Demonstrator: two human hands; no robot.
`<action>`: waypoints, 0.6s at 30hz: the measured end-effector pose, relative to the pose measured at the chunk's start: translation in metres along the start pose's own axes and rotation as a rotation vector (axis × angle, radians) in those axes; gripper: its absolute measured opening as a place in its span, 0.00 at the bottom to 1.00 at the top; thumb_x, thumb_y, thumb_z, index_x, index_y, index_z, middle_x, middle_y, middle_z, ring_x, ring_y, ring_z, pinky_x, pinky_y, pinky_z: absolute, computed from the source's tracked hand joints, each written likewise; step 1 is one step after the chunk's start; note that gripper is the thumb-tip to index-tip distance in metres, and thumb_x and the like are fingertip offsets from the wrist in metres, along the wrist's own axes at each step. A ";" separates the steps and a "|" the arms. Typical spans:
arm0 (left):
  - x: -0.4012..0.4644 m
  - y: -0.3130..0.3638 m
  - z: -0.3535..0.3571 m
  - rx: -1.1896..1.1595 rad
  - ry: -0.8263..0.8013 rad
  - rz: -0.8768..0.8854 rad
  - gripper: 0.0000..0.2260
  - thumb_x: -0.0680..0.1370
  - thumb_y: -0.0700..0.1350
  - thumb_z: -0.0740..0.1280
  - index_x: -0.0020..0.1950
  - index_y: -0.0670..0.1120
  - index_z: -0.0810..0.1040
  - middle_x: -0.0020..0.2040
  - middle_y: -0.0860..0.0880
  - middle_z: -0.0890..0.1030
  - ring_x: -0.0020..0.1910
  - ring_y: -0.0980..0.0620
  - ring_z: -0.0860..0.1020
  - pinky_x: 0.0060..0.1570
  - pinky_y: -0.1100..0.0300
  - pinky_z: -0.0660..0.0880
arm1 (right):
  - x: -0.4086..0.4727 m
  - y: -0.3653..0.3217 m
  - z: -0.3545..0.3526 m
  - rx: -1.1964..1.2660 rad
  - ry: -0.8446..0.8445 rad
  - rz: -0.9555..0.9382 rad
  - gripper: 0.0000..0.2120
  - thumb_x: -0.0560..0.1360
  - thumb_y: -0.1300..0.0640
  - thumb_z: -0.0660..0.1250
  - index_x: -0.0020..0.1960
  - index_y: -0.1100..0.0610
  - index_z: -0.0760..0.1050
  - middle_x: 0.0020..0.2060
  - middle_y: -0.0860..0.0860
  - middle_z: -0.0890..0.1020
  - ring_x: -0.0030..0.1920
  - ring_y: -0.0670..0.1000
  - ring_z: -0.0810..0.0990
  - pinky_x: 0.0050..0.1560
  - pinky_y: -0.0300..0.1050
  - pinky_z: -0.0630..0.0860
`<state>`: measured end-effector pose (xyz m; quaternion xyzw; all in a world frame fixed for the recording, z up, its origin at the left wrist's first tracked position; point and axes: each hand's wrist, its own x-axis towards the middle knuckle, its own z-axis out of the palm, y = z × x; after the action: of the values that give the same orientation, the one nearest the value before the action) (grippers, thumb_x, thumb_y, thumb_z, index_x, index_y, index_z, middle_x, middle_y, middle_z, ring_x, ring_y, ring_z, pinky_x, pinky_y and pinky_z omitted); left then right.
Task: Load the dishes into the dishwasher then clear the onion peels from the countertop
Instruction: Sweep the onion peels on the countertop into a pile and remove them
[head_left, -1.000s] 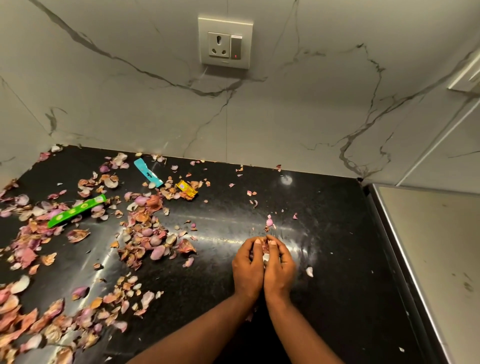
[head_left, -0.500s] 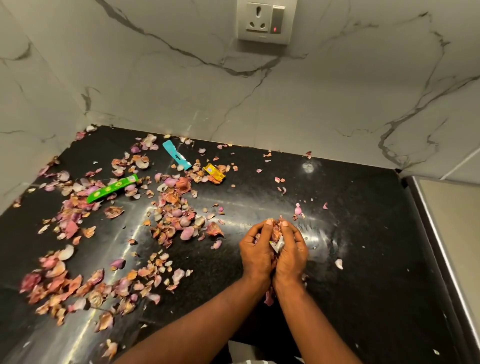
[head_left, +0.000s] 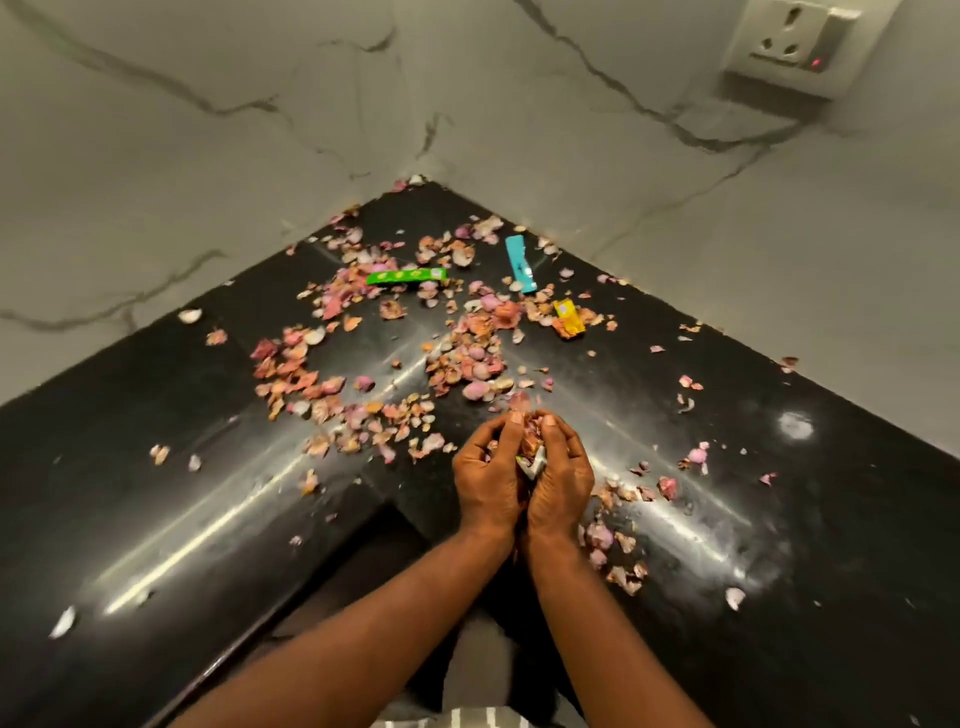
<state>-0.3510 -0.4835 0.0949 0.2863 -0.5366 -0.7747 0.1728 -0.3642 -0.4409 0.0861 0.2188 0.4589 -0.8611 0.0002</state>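
Observation:
Pink and orange onion peels (head_left: 457, 358) lie scattered over the black corner countertop (head_left: 156, 467), thickest toward the back corner. My left hand (head_left: 485, 478) and my right hand (head_left: 563, 478) are cupped together, side by side, above the counter near its inner front edge. Between them they hold a bunch of onion peels (head_left: 530, 436) and a small white scrap (head_left: 532, 465). A smaller patch of peels (head_left: 618, 551) lies on the counter just right of my right wrist. No dishes or dishwasher are in view.
A green wrapper (head_left: 405, 275), a teal wrapper (head_left: 519, 262) and a yellow wrapper (head_left: 569, 317) lie among the peels near the back. Marble walls meet behind the counter, with a wall socket (head_left: 795, 47) at top right. The counter's inner edge (head_left: 322, 566) drops off below my forearms.
My cupped hands lifted off the counter with a bunch of peels gathered between them. The view swung left toward the corner, so the socket now sits at top right.

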 end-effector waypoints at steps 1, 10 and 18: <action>-0.004 -0.001 -0.010 0.001 0.052 0.009 0.04 0.81 0.43 0.72 0.52 0.47 0.87 0.48 0.47 0.88 0.49 0.49 0.86 0.53 0.54 0.82 | -0.007 0.006 0.000 -0.011 -0.038 0.035 0.08 0.81 0.60 0.70 0.58 0.61 0.84 0.50 0.57 0.88 0.49 0.54 0.87 0.50 0.47 0.85; -0.055 0.012 -0.112 -0.129 0.477 0.080 0.05 0.81 0.43 0.72 0.53 0.44 0.86 0.48 0.46 0.88 0.49 0.46 0.87 0.49 0.54 0.83 | -0.097 0.063 0.015 -0.116 -0.340 0.336 0.08 0.81 0.61 0.70 0.58 0.63 0.82 0.50 0.60 0.87 0.49 0.57 0.87 0.50 0.51 0.84; -0.098 0.030 -0.195 -0.294 0.685 0.167 0.04 0.80 0.41 0.72 0.49 0.43 0.86 0.45 0.44 0.88 0.45 0.47 0.86 0.51 0.49 0.83 | -0.185 0.101 0.031 -0.198 -0.520 0.394 0.06 0.81 0.63 0.70 0.55 0.64 0.83 0.48 0.61 0.87 0.47 0.59 0.86 0.45 0.48 0.84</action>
<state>-0.1533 -0.5807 0.0973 0.4561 -0.3521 -0.6863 0.4439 -0.1884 -0.5612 0.0911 0.0751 0.4737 -0.8228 0.3050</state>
